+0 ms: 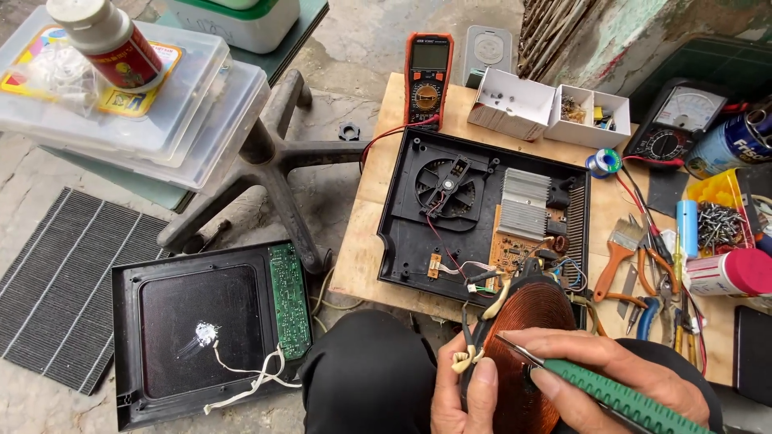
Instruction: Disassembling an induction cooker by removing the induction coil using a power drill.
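Copper windings of the induction coil [527, 354] fill my lower view, tilted up at the near edge of the opened cooker base [482, 217]. My left hand [466, 390] is clamped on the coil's left rim, thumb over the front. My right hand [619, 374] is closed around green-handled tweezers [595, 386], tips touching the winding. Far left, a white-capped jar with a red label [108, 36] stands on stacked clear plastic boxes [161, 104]. Two white cardboard trays [547, 108] sit behind the base.
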